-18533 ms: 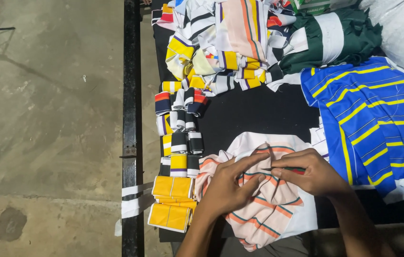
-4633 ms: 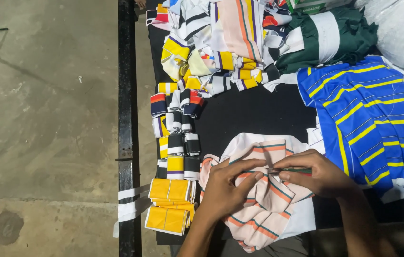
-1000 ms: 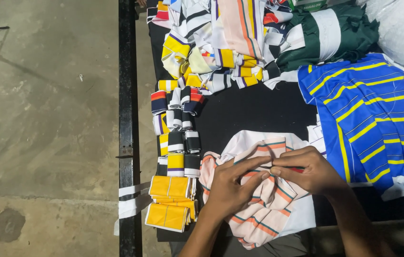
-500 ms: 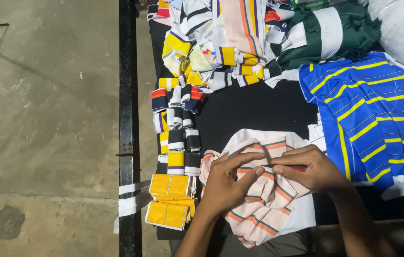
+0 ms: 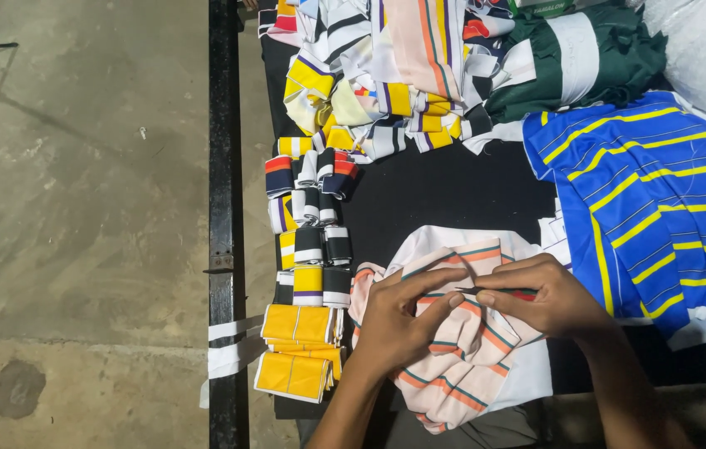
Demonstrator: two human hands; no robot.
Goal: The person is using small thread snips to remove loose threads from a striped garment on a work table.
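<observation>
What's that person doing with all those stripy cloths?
A person is bent over a black table, working on a pale pink cloth with orange and green stripes. The left hand presses and bunches the cloth, while the right hand holds a thin dark tool against it; what kind of tool is too small to tell. Small folded striped pieces line up beside them, and a blue cloth with yellow stripes lies to the right.

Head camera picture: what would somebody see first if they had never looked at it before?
Probably the two hands in the lower middle, the left hand and right hand, both pinching a pale striped cloth on the black table. Next, the big blue cloth with yellow stripes at the right. Then the yellow folded pieces stacked by the table's left edge.
</observation>
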